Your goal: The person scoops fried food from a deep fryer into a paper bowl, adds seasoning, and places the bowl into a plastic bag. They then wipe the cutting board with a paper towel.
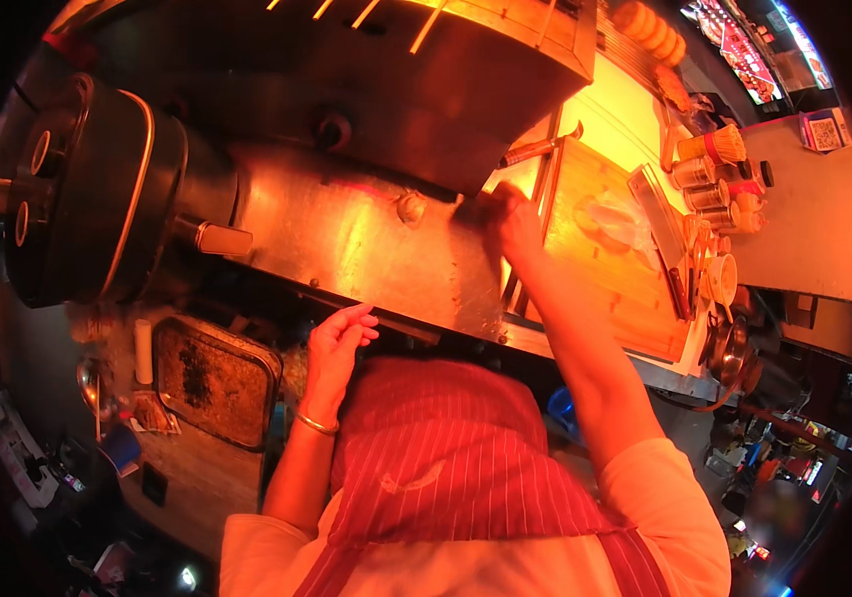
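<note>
My right hand [518,234] is closed round something dark at the right end of a steel counter [346,234]; what it holds is hidden in shadow. At the counter's front edge is my left hand [339,343], empty, its fingers partly stretched and the thumb apart. A small pale lump [409,209] lies on the steel near the back. Right of my right hand is a wooden cutting board [595,289] with a crumpled clear plastic piece [610,224] on it. Along the board's right side lies a cleaver [657,214]. A dark-handled tool [531,152] rests just beyond my right hand.
A large dark round cooker [78,199] stands at the left. Behind the counter rises a dark metal housing [346,90], with thin sticks [429,25] above. Several jars [695,174] and a bundle of skewers [725,145] stand at right. A stained tray [217,383] sits lower left.
</note>
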`<act>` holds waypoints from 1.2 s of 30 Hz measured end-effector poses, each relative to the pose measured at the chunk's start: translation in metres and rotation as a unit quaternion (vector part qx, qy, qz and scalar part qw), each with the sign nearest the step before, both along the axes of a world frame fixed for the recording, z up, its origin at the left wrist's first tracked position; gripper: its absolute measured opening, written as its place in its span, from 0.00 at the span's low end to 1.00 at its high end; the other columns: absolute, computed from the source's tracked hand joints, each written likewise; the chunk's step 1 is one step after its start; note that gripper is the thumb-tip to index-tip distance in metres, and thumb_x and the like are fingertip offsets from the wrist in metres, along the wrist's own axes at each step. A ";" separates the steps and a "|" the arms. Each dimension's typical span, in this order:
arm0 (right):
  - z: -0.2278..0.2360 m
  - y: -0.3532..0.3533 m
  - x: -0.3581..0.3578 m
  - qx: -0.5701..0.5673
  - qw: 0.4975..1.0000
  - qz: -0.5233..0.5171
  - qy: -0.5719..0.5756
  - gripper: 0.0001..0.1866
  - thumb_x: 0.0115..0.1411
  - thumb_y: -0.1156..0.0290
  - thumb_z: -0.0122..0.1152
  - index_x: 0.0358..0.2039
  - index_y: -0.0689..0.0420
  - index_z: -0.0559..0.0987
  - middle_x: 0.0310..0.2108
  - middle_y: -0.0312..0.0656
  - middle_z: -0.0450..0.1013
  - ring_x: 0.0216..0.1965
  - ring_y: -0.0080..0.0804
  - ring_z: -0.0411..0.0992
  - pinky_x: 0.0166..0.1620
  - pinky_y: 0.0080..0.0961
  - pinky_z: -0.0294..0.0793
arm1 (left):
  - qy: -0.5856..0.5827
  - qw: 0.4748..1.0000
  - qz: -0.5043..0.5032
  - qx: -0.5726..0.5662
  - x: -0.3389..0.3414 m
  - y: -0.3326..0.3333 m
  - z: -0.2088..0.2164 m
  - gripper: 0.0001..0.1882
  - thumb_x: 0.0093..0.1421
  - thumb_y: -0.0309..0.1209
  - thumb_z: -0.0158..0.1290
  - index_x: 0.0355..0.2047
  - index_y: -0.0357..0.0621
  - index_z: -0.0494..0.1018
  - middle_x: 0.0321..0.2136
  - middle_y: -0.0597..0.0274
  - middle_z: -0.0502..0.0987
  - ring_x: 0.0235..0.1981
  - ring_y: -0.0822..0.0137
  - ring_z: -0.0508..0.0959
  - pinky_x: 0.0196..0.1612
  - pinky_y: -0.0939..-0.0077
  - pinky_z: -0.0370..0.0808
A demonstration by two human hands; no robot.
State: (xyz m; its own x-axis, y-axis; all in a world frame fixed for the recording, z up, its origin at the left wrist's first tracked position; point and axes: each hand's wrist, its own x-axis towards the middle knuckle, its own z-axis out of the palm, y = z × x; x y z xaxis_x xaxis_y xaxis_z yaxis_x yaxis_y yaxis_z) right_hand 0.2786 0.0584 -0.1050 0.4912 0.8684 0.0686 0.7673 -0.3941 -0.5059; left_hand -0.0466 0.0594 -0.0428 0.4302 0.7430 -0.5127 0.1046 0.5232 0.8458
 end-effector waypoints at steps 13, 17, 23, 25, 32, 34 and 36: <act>0.034 -0.052 -0.043 0.030 0.984 0.174 0.024 0.18 0.45 0.83 0.56 0.37 0.54 0.80 0.26 0.44 0.71 0.27 0.43 0.71 0.30 0.34 0.72 | -0.014 1.000 0.006 -0.009 0.001 0.005 -0.010 0.15 0.58 0.21 0.46 0.46 0.33 0.73 0.35 0.58 0.78 0.32 0.73 0.76 0.38 0.82 0.72; 0.039 0.005 -0.043 0.054 0.989 0.125 -0.064 0.14 0.49 0.79 0.57 0.37 0.53 0.81 0.27 0.44 0.69 0.32 0.42 0.71 0.32 0.34 0.71 | 0.007 1.000 0.006 -0.011 -0.005 0.005 -0.011 0.15 0.58 0.22 0.46 0.46 0.33 0.73 0.35 0.57 0.78 0.32 0.73 0.76 0.38 0.81 0.72; 0.026 -0.014 -0.063 0.003 0.981 0.190 -0.046 0.18 0.44 0.80 0.57 0.39 0.53 0.79 0.26 0.44 0.67 0.31 0.41 0.70 0.31 0.34 0.70 | 0.018 0.999 0.001 -0.032 -0.012 -0.009 -0.014 0.16 0.59 0.21 0.45 0.47 0.33 0.73 0.35 0.57 0.78 0.32 0.72 0.76 0.37 0.81 0.72; 0.037 -0.025 -0.070 -0.020 0.974 0.226 -0.024 0.17 0.44 0.80 0.57 0.37 0.54 0.79 0.25 0.43 0.67 0.30 0.42 0.69 0.30 0.35 0.70 | 0.028 0.999 -0.001 -0.041 -0.011 -0.013 -0.019 0.16 0.60 0.21 0.44 0.47 0.35 0.74 0.35 0.58 0.78 0.32 0.73 0.77 0.37 0.81 0.73; 0.060 -0.055 -0.089 -0.060 0.953 0.278 0.106 0.18 0.42 0.82 0.58 0.36 0.54 0.79 0.24 0.43 0.66 0.29 0.42 0.70 0.29 0.36 0.70 | 0.018 1.000 0.013 -0.022 -0.013 -0.010 -0.021 0.16 0.59 0.22 0.44 0.46 0.36 0.74 0.34 0.57 0.78 0.32 0.72 0.77 0.36 0.81 0.73; 0.058 -0.039 -0.093 -0.001 0.954 0.283 0.096 0.20 0.40 0.82 0.59 0.37 0.53 0.80 0.26 0.43 0.68 0.29 0.43 0.70 0.29 0.35 0.71 | 0.016 1.000 0.021 -0.008 -0.019 -0.011 -0.024 0.16 0.59 0.22 0.44 0.46 0.36 0.74 0.35 0.57 0.78 0.32 0.72 0.77 0.36 0.81 0.73; 0.056 -0.001 -0.102 0.084 0.953 0.292 0.013 0.16 0.44 0.83 0.55 0.35 0.54 0.80 0.27 0.43 0.69 0.29 0.42 0.71 0.31 0.32 0.72 | 0.013 0.999 0.027 -0.015 -0.024 -0.012 -0.023 0.16 0.58 0.22 0.46 0.46 0.34 0.74 0.35 0.57 0.78 0.32 0.72 0.76 0.38 0.81 0.72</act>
